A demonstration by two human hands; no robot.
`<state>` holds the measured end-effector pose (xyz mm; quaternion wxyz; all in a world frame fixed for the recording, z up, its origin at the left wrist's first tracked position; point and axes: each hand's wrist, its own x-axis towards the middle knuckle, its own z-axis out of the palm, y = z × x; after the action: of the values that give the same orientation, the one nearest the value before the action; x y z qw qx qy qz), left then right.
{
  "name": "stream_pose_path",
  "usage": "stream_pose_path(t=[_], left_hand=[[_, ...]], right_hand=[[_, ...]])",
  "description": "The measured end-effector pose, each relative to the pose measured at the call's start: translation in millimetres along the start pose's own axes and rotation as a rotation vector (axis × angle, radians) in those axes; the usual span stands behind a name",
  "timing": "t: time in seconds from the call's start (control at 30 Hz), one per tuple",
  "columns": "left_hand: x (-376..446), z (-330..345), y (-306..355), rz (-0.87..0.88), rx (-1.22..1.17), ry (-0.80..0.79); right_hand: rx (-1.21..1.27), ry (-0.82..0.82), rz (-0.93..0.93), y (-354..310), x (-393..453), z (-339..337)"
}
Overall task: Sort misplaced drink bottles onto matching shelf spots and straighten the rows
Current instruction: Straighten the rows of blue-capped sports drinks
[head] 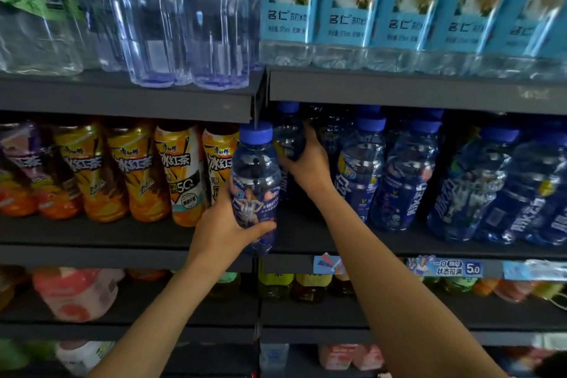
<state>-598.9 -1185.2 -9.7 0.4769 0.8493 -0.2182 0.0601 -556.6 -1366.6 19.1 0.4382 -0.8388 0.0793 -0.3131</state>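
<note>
Left hand (225,228) grips upright bottle (255,190); gap at 2 o'clock (right hand (305,164) clasps rear bottle (288,138)).

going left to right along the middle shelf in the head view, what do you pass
Orange iced tea bottles → blue-capped bottle held by the left hand → right hand gripping a dark blue bottle further back → row of blue-capped bottles.
</note>
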Motion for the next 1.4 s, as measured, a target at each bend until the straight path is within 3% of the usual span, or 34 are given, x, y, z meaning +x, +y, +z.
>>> stream_pose_path(t=[0.1, 0.23, 0.4, 0.57, 0.7, 0.87, 0.97, 1.07, 1.2, 1.33, 1.4], left_hand=[[-1.2, 1.0, 1.3, 0.008, 0.003, 0.005], [-3.6, 1.3, 3.8, 0.031, 0.005, 0.017], [-2.7, 3.7, 1.6, 0.017, 0.016, 0.035], [-1.7, 7.8, 3.2, 0.001, 0.045, 0.059], [1.4, 18.9, 7.3, 0.005, 0.061, 0.087], [19.7, 40.4, 18.9, -0.017, 0.094, 0.102], [33.7, 51.8, 23.5, -0.036, 0.1, 0.112], [44.5, 60.5, 24.3, -0.047, 0.096, 0.126], [50.5, 68.6, 20.9, -0.049, 0.081, 0.156], [50.8, 73.3, 18.3, -0.038, 0.064, 0.176], [45.9, 75.1, 19.3, -0.057, 0.058, 0.188]], right_hand=[[0.02, -0.037, 0.035, 6.1, -11.1, -1.5], [-0.059, -0.188, 0.23, 29.6, -32.5, 14.0], [-0.101, -0.086, 0.277, 40.3, -30.1, 27.4], [-0.079, -0.12, 0.345, 35.2, -22.2, 26.6], [-0.2, -0.041, 0.153, 21.3, -43.0, 4.5], [-0.264, 0.368, -0.199, 0.3, -85.9, -51.3], [-0.331, 0.454, -0.005, 2.9, -96.6, -75.3], [-0.493, 0.25, 0.188, 14.3, -98.9, -82.8], [-0.647, 0.173, 0.232, 21.4, -95.0, -73.9], [-0.607, 0.176, 0.372, 24.4, -83.5, -64.7], [-0.592, 0.149, 0.353, 21.9, -85.0, -64.3]])
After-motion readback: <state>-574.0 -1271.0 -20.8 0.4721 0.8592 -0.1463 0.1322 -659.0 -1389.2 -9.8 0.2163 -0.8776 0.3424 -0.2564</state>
